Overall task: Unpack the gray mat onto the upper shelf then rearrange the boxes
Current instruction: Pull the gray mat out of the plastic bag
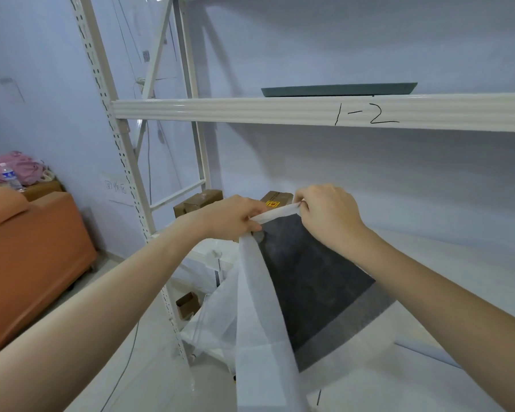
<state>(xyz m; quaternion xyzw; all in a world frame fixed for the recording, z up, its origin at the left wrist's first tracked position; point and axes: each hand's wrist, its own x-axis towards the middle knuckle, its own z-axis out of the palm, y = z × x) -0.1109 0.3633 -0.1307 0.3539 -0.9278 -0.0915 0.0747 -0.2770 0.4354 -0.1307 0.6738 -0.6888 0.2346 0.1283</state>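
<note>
Two bare forearms reach forward; the left hand [232, 217] and right hand [327, 215] each pinch the top edge of a thin white fabric bag [259, 307]. One dark gray flat mat [309, 281] hangs below them, long axis slanting down-right. Two brown cardboard boxes [198, 202] sit just behind the hands. One gray-green tray [338, 89] lies on the white metal upper shelf [250, 110] above.

Mat [315, 281] on lower shelf [428, 263] (boxes [202, 200] behind).

Two mats [315, 281] [339, 90], three boxes [198, 202] [275, 199] [188, 304] (cardboard), two hands [235, 217] [327, 215]
</note>
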